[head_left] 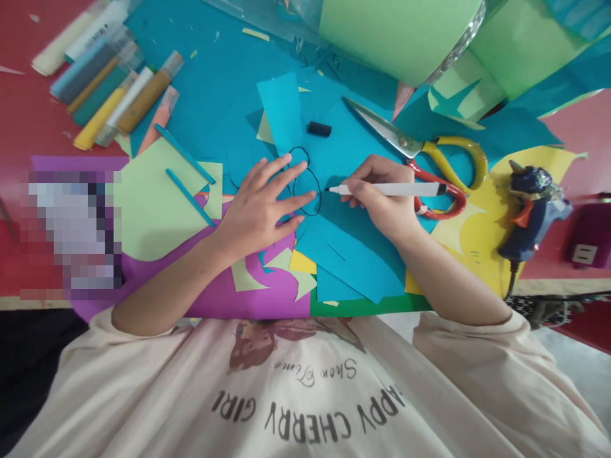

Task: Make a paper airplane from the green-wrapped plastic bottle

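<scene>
My left hand [267, 207] lies flat with its fingers spread on blue paper [353, 254]. Beneath and beside its fingertips runs a curved black outline [319, 203], partly covered by the hand. Between the thumb and fingers of my right hand [379, 191] is a white marker [396, 189], its uncapped black tip just right of the outline. Whether the tip touches the paper I cannot tell. A black cap [319, 129] lies on the blue paper above both hands. Scissors [405, 143] with one yellow and one red handle rest just beyond my right hand.
Rolled coloured sheets [114, 83] lie at the upper left. Two thin blue strips [191, 197] cross light green paper [153, 210]. A blue glue gun [529, 210] with a cord sits at the right on yellow paper [470, 238]. A large green cylinder [396, 32] stands at the back.
</scene>
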### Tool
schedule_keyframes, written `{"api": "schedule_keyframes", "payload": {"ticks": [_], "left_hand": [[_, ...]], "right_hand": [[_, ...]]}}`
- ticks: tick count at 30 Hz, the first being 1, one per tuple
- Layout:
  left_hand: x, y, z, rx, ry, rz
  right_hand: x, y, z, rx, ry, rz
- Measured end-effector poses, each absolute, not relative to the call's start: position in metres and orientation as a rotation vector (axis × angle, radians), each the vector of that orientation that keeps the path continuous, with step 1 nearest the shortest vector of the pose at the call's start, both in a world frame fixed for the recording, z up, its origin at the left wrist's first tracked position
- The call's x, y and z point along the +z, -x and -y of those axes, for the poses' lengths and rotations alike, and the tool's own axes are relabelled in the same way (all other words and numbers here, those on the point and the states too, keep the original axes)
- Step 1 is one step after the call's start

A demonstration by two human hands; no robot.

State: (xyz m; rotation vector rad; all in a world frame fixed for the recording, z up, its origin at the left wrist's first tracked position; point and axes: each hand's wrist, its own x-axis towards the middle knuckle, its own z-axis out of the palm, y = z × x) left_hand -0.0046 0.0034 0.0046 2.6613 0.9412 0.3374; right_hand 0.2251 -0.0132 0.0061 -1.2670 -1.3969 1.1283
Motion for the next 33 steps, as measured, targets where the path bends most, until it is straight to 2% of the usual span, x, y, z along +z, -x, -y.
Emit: {"api": "schedule_keyframes", "payload": {"ticks": [5,12,23,33], "left_hand": [[0.016,0.002,0.002,0.265,-2.739,-0.689],[0.009,0.003,-0.003,0.299,-2.685,-0.948],[0.012,0.004,0.000,0.438,-2.835,-0.832],[0.016,0.002,0.001,0.169,-2.736,-0.581]], "right_hand": [[0.002,-0.227,0.008,1.103,1.323,1.214],[-0.003,-0.229,0.006,1.104,1.362,1.195],[0.002,-0.227,0.005,1.139,1.335,1.169],[0.005,-0.225,0.008,1.166,1.296,1.228]]}}
